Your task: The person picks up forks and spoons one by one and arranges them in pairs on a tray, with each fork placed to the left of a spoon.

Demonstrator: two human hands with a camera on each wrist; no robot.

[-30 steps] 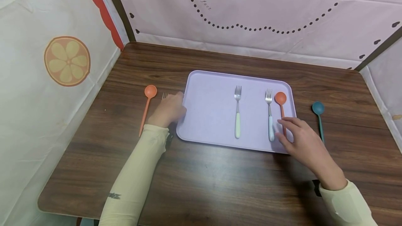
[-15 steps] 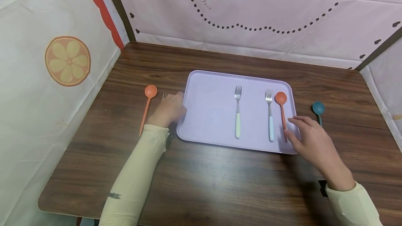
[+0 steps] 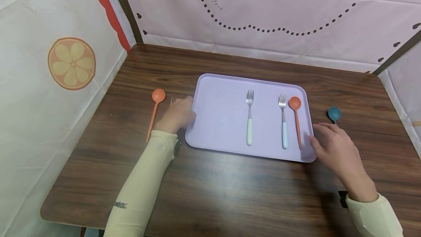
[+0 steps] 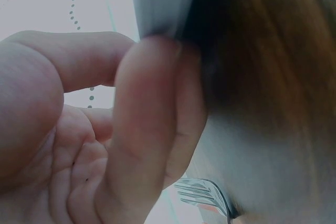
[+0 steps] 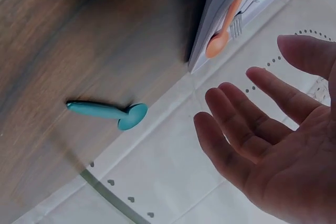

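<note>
The left hand pinched the left rim of a shallow, lilac, rounded rectangular tray, thumb against fingertips. The right hand held nothing, its fingers loosely spread just beside the tray's right edge; whether it touched could not be told. The tray lay flat on a dark wood-grain table. It looked like light, fairly stiff plastic, its smooth floor probably slippery enough for cutlery to slide if tilted; the raised rims at both short ends seemed the best hold. On it lay a metal fork with a pale green handle, a metal fork with a light blue handle and an orange long-handled spoon. Beyond the left hand lay a partly hidden fork and another orange spoon; past the right, a teal spoon.
</note>
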